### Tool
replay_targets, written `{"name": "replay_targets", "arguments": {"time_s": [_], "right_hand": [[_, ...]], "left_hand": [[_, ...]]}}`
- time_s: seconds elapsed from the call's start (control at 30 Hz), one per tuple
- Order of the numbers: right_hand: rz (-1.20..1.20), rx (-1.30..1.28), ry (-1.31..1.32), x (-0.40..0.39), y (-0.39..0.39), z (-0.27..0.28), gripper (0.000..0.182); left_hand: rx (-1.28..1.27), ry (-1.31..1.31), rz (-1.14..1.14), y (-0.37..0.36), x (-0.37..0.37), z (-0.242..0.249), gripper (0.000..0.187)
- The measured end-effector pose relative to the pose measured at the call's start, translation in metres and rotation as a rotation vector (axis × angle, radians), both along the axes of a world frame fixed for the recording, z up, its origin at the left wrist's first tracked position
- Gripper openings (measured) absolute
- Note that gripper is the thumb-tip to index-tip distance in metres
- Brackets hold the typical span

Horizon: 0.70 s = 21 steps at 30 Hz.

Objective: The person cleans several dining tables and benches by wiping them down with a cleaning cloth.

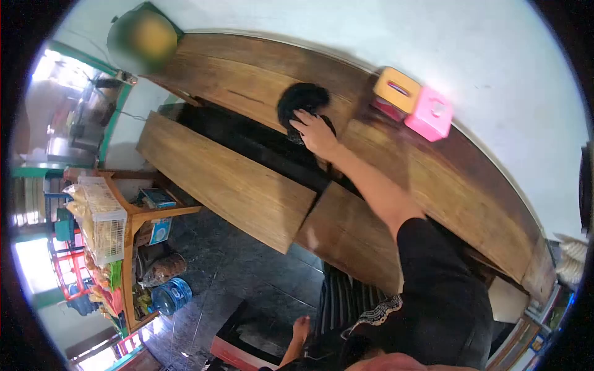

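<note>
Black crumpled cloth [301,99] is lying on the far wooden table [247,74], against the white wall, just left of the two small boxes. Going from the left side of the scene: a wire cage [106,219] is sitting on a low wooden shelf stand [139,216], with a blue box [154,198] beside it and a blue plastic water bottle [172,295] lying on the dark tiled floor [247,272] underneath. Nearer the middle, a long wooden bench plank [226,182] is running across in front of the table, with a dark gap between them. At the near edge, the left hand [301,326] is hanging low above the floor; how its fingers are set cannot be told. The right hand [317,133] is reaching out on a bare arm with a black sleeve [436,278], its fingers spread and pressing flat on the black cloth, not pinching it. Farther right, an orange square plastic box [396,89] and a pink square plastic box [430,113] are standing touching each other on the table, near the cloth but apart from it.
</note>
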State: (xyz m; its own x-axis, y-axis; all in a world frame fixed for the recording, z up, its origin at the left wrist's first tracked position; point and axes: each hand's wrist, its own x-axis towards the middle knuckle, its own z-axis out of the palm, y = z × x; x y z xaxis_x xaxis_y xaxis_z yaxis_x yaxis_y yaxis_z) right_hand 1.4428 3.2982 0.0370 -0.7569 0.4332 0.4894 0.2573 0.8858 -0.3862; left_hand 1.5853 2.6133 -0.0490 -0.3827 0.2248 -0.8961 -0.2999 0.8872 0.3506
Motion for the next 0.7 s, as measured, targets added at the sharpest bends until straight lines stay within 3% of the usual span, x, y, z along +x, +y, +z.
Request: {"name": "replay_targets", "arguments": {"time_s": [0.03,0.1,0.17,0.23,0.3,0.4,0.47,0.53,0.63,0.7], "right_hand": [[0.156,0.022,0.047,-0.02,0.017,0.0,0.039],[0.026,-0.082,-0.005,-0.031,0.073,0.013,0.033],[-0.374,-0.078,0.012,-0.035,0.128,0.014,0.03],[-0.761,0.129,0.013,-0.061,0.164,-0.008,0.028],[-0.821,-0.019,-0.112,-0.124,0.169,-0.004,0.037],[-0.591,0.126,0.015,-0.242,0.143,0.001,0.054],[-0.332,0.079,0.002,-0.311,0.116,-0.013,0.043],[0.136,0.105,0.047,-0.349,0.085,-0.015,0.035],[0.347,0.081,-0.03,-0.311,0.077,-0.005,0.032],[0.342,0.038,-0.068,-0.241,0.083,0.007,0.033]], "left_hand": [[0.055,-0.101,0.129,-0.003,-0.007,0.003,0.026],[0.172,-0.281,0.506,-0.013,-0.013,0.016,0.023],[0.259,-0.373,0.865,-0.018,-0.011,0.034,0.021],[0.154,-0.286,0.825,-0.03,-0.003,0.041,0.02],[0.063,-0.249,0.776,-0.035,0.005,0.047,0.019],[0.004,-0.237,0.759,-0.028,0.01,0.042,0.018],[-0.011,-0.239,0.732,-0.024,0.011,0.036,0.017],[-0.023,-0.23,0.7,-0.02,0.009,0.033,0.016],[-0.032,-0.218,0.663,-0.016,0.008,0.037,0.016],[-0.033,-0.216,0.673,-0.022,0.01,0.042,0.015]]}}
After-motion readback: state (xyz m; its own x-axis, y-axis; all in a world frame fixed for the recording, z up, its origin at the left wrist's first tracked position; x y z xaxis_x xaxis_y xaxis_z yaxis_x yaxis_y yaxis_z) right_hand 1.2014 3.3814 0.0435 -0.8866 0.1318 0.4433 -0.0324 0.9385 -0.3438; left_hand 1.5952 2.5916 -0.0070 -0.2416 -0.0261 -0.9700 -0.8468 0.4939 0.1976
